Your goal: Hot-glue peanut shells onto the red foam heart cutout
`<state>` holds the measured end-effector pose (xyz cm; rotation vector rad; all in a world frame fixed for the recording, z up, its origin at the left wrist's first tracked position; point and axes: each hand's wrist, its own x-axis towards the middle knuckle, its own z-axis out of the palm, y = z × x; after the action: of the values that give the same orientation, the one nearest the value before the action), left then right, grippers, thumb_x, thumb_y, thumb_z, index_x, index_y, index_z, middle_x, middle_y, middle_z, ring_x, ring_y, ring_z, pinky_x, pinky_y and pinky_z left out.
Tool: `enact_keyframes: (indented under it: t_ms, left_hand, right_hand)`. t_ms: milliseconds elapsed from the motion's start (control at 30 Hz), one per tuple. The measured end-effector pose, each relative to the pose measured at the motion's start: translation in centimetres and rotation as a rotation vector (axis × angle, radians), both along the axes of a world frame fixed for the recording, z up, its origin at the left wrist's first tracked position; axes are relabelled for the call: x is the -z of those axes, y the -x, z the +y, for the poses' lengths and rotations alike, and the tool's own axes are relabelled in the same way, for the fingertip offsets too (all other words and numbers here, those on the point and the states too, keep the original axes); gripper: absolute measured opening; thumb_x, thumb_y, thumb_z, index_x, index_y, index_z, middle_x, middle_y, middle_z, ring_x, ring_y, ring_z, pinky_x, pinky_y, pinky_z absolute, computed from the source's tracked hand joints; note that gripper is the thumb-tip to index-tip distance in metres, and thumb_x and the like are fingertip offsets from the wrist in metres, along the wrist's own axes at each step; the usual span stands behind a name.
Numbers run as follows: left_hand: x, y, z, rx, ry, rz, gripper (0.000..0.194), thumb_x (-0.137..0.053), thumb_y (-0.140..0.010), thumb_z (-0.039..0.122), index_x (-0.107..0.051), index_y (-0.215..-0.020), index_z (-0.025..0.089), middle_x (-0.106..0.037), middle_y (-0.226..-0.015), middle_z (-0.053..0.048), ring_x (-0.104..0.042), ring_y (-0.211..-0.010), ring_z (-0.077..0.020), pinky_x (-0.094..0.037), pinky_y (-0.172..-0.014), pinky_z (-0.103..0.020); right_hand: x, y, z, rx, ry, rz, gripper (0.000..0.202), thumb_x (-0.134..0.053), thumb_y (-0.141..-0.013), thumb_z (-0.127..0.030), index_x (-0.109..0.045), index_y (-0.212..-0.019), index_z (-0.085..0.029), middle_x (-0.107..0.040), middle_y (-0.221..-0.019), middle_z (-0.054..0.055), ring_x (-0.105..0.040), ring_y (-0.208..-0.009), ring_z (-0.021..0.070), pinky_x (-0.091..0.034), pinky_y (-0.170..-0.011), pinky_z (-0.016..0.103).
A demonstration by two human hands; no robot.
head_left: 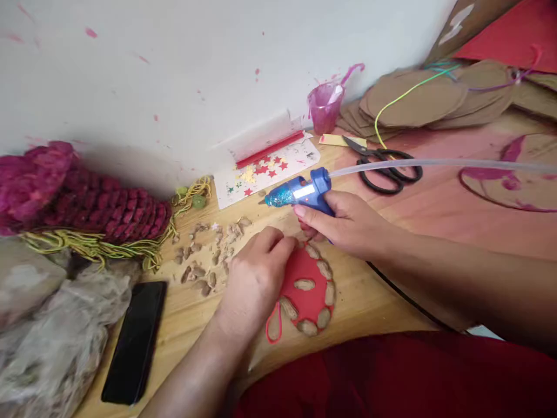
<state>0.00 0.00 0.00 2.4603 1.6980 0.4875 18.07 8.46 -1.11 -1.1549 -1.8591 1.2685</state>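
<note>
My right hand (348,223) is wrapped round a blue glue gun (304,191), its nozzle pointing left and a long clear glue stick coming out of its back. Beneath it on the wooden table lies a red disc (311,296) with peanut shells (324,269) along its edge, one shell inside the ring and a red loop at its lower left. My left hand (261,267) rests over the disc's left side, fingers bent down and together; whatever its fingertips hold is hidden. Loose peanut shells (211,278) are scattered left of that hand.
A black phone (134,342) and a plastic bag (56,337) lie at the left, below a magenta craft piece (104,212). Behind are star cutouts on paper (226,194) and a pink-stained cup (325,110). Black scissors (383,168) and cardboard discs (413,98) are at the right.
</note>
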Motion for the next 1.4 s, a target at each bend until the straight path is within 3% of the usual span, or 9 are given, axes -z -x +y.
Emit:
enact_keyframes:
  t_ms: [167,333,567,767,967,1400]
  left_hand:
    - [-0.6,0.7,0.1,-0.095,0.026,-0.201,0.018,-0.056,-0.094,0.012,-0.066,-0.106,0.019,-0.066,-0.101,-0.002,-0.064,-0.089,-0.0127,-0.052,-0.081,-0.025]
    - [-0.5,0.5,0.1,-0.102,0.012,-0.214,0.017,-0.055,-0.095,0.014,-0.07,-0.098,0.02,-0.067,-0.095,-0.002,-0.065,-0.086,-0.0121,-0.052,-0.08,-0.024]
    - [0.2,0.3,-0.8,-0.025,-0.088,-0.058,0.026,-0.051,-0.096,0.013,-0.067,-0.114,0.022,-0.065,-0.102,-0.003,-0.064,-0.087,-0.0131,-0.053,-0.075,-0.023]
    - [-0.4,-0.1,-2.5,0.077,0.031,0.126,0.054,-0.039,-0.091,-0.001,-0.047,-0.142,0.016,-0.059,-0.128,-0.012,-0.057,-0.116,-0.0214,-0.053,-0.096,-0.034]
    - [-1.0,-0.7,-3.1,0.113,0.048,0.241,0.062,-0.042,-0.083,0.001,-0.044,-0.144,0.01,-0.055,-0.137,-0.017,-0.053,-0.125,-0.0278,-0.051,-0.102,-0.04]
    - [-1.7,-1.0,-2.7,0.136,0.067,0.322,0.062,-0.042,-0.079,-0.002,-0.047,-0.141,0.006,-0.056,-0.135,-0.016,-0.054,-0.123,-0.0271,-0.051,-0.103,-0.038]
  right_hand:
    - [0.0,-0.1,0.1,-0.006,0.025,-0.007,0.041,-0.052,-0.093,-0.055,-0.067,-0.08,-0.019,-0.07,-0.075,0.003,-0.064,-0.072,0.0192,-0.047,-0.064,0.031]
    - [0.0,-0.1,0.1,-0.004,0.027,-0.019,0.041,-0.052,-0.093,-0.056,-0.067,-0.08,-0.02,-0.069,-0.075,0.002,-0.064,-0.072,0.0192,-0.048,-0.064,0.031]
    - [0.0,0.0,0.2,0.004,0.044,-0.012,0.041,-0.052,-0.092,-0.056,-0.067,-0.08,-0.019,-0.069,-0.076,0.003,-0.064,-0.073,0.0193,-0.049,-0.065,0.031]
    - [0.1,-0.1,0.2,0.011,0.039,-0.015,0.041,-0.052,-0.093,-0.056,-0.066,-0.081,-0.02,-0.069,-0.077,0.003,-0.064,-0.075,0.0193,-0.049,-0.066,0.03]
    - [-0.1,-0.3,0.2,-0.004,0.042,-0.059,0.042,-0.051,-0.093,-0.057,-0.066,-0.081,-0.02,-0.068,-0.077,0.003,-0.063,-0.074,0.0195,-0.048,-0.065,0.031]
    - [-0.2,-0.2,0.1,-0.006,0.056,-0.072,0.042,-0.052,-0.092,-0.058,-0.065,-0.081,-0.02,-0.067,-0.076,0.003,-0.061,-0.073,0.0192,-0.047,-0.063,0.03]
